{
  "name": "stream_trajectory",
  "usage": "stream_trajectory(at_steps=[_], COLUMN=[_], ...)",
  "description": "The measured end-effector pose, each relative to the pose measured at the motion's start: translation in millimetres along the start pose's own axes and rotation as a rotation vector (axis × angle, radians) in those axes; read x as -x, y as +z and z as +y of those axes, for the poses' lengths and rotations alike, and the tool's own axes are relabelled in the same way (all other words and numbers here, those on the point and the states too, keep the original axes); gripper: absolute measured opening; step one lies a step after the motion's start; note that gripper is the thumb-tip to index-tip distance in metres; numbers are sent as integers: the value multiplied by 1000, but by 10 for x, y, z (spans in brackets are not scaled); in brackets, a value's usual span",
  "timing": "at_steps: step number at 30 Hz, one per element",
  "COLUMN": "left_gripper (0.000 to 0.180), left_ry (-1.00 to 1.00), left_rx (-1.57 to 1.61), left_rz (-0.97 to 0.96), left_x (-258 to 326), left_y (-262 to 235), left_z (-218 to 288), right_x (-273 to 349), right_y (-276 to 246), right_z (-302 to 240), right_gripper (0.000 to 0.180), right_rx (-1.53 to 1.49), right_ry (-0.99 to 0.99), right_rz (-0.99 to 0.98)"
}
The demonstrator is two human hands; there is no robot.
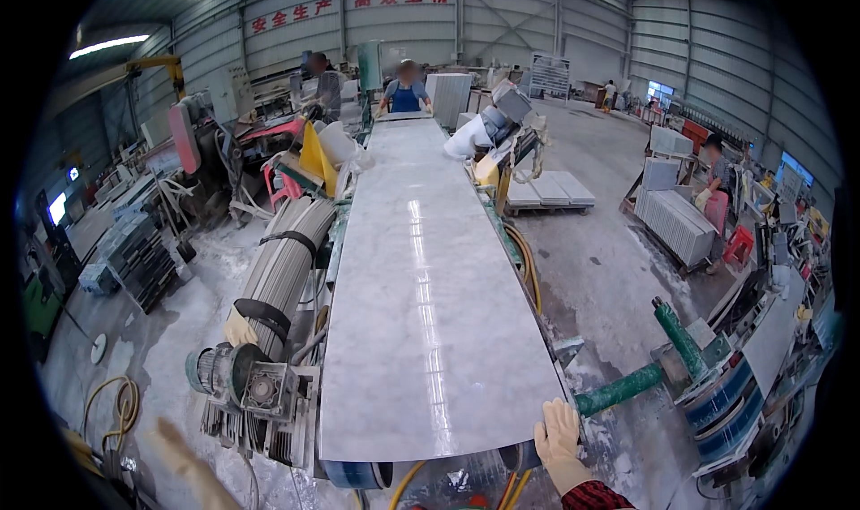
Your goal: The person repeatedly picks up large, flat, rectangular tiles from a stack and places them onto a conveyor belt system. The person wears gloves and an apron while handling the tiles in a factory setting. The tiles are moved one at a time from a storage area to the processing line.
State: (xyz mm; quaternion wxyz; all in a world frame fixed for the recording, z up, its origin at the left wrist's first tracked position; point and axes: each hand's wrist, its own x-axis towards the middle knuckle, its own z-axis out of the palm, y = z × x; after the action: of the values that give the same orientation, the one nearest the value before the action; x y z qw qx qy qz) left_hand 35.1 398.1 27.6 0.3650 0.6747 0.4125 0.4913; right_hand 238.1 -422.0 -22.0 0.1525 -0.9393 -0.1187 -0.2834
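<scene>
While a pallet (548, 211) bears panels (551, 188), fingers (559, 413) touch stone (376, 331).

smooth glossy stone-like slab (385, 331), dull metal motor (211, 369), ribbed wall (596, 26)

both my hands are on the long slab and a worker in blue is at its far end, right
Not both: the head view shows your right hand on the long slab, your left hand off it. A worker in blue is at its far end.
</scene>
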Motion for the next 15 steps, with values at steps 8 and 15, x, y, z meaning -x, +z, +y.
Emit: stream_trajectory(at_steps=[8,15], left_gripper=[45,61], left_ry=[62,819], left_rx=[220,-355], left_rz=[-76,-746], left_x=[397,2639], left_y=[-660,1683], left_z=[18,827], right_x=[40,-9], right_y=[-35,-118], right_z=[-23,-79], right_gripper=[35,35], right_rx=[2,-38], right_ry=[-24,22], right_rz=[68,-17])
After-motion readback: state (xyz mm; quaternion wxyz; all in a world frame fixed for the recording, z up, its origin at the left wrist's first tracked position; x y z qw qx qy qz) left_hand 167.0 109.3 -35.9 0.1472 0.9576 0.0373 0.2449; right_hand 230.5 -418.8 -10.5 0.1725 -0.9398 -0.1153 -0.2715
